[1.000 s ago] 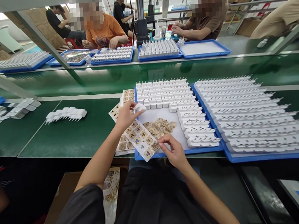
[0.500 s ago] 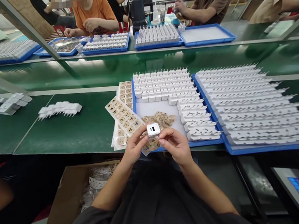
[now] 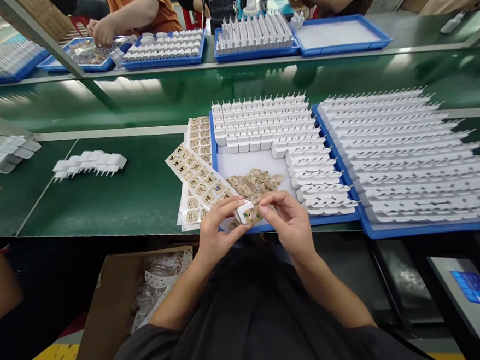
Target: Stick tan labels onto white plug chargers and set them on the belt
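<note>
charger: small white charger [image 3: 244,211] held up between both hands, just over the near rim of the blue tray [image 3: 215,165]
left hand: left hand [image 3: 214,232] pinched on the charger's left side
right hand: right hand [image 3: 291,224] with fingertips on a tan sticker [image 3: 252,216] at the charger's face
tray: rows of white chargers [image 3: 263,124], loose tan stickers [image 3: 255,183] in the bare middle
beside: sticker sheets [image 3: 194,177] on the green bench [image 3: 113,194], left of the tray
right: second tray [image 3: 403,157], full

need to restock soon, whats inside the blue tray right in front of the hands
The blue tray holds rows of white chargers and a loose pile of tan stickers. Its near edge is hidden behind both hands.
</note>
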Action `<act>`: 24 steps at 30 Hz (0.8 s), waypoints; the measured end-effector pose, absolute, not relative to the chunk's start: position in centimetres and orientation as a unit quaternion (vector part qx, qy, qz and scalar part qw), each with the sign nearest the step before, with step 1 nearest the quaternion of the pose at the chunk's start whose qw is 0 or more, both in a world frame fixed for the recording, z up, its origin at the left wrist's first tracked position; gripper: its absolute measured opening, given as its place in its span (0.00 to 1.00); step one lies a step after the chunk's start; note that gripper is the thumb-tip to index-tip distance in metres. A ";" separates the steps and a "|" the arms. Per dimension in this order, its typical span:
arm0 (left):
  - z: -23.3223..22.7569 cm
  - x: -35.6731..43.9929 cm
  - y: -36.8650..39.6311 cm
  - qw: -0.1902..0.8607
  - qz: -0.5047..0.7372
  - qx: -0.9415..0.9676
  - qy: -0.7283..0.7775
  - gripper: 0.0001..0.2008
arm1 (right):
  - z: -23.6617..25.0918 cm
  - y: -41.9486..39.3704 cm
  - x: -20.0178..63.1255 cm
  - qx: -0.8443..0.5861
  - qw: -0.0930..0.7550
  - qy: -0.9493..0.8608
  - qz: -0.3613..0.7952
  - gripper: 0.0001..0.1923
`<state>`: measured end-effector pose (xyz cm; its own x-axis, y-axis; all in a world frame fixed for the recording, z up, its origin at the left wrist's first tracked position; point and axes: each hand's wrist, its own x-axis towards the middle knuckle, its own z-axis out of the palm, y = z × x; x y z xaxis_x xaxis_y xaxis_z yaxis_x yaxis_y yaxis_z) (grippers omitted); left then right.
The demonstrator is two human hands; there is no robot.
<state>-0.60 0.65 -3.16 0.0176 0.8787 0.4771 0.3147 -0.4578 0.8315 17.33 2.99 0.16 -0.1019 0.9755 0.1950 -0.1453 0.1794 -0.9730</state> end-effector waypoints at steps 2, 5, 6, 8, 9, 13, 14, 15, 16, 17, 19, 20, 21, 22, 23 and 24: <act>-2.9 -0.6 0.6 0.249 0.529 0.671 0.455 0.22 | 0.3 3.1 17.1 -0.394 0.541 -0.530 0.520 0.01; -2.6 -0.4 0.7 0.239 0.528 0.678 0.452 0.22 | 0.3 3.0 17.0 -0.394 0.538 -0.534 0.520 0.01; -2.6 -0.4 0.8 0.236 0.529 0.680 0.450 0.22 | 0.2 3.0 16.9 -0.393 0.539 -0.534 0.520 0.01; -2.6 -0.4 0.8 0.229 0.529 0.682 0.450 0.21 | 0.2 3.0 16.9 -0.393 0.540 -0.533 0.520 0.01; -2.5 -0.4 0.8 0.226 0.528 0.683 0.451 0.21 | 0.2 3.0 16.9 -0.394 0.540 -0.532 0.519 0.01; -2.5 -0.4 0.8 0.214 0.521 0.687 0.459 0.20 | 0.2 3.0 16.8 -0.399 0.540 -0.534 0.513 0.01; -2.4 -0.5 0.8 0.212 0.520 0.688 0.460 0.20 | 0.2 3.0 16.7 -0.400 0.540 -0.536 0.511 0.01; -2.4 -0.5 0.7 0.210 0.519 0.689 0.461 0.20 | 0.1 3.0 16.7 -0.401 0.540 -0.539 0.507 0.01; -2.4 -0.5 0.7 0.209 0.517 0.690 0.461 0.20 | 0.1 2.9 16.6 -0.402 0.541 -0.543 0.501 0.01; -2.5 -0.5 0.7 0.209 0.516 0.690 0.462 0.20 | 0.1 2.9 16.6 -0.403 0.542 -0.549 0.493 0.01; -2.6 -0.5 0.7 0.209 0.514 0.691 0.464 0.20 | -0.1 2.8 16.5 -0.408 0.543 -0.564 0.470 0.01; -2.6 -0.5 0.6 0.210 0.513 0.691 0.464 0.20 | -0.1 2.7 16.4 -0.413 0.543 -0.571 0.456 0.01; -2.6 -0.5 0.6 0.210 0.513 0.691 0.464 0.21 | -0.2 2.6 16.3 -0.418 0.543 -0.578 0.443 0.02; -2.7 -0.5 0.6 0.210 0.514 0.691 0.463 0.21 | -0.2 2.6 16.2 -0.423 0.541 -0.585 0.431 0.02; -2.7 -0.5 0.6 0.208 0.515 0.691 0.463 0.21 | -0.2 2.5 16.2 -0.428 0.539 -0.591 0.421 0.03; -2.7 -0.6 0.6 0.206 0.515 0.691 0.464 0.21 | -0.2 2.5 16.1 -0.432 0.537 -0.596 0.412 0.04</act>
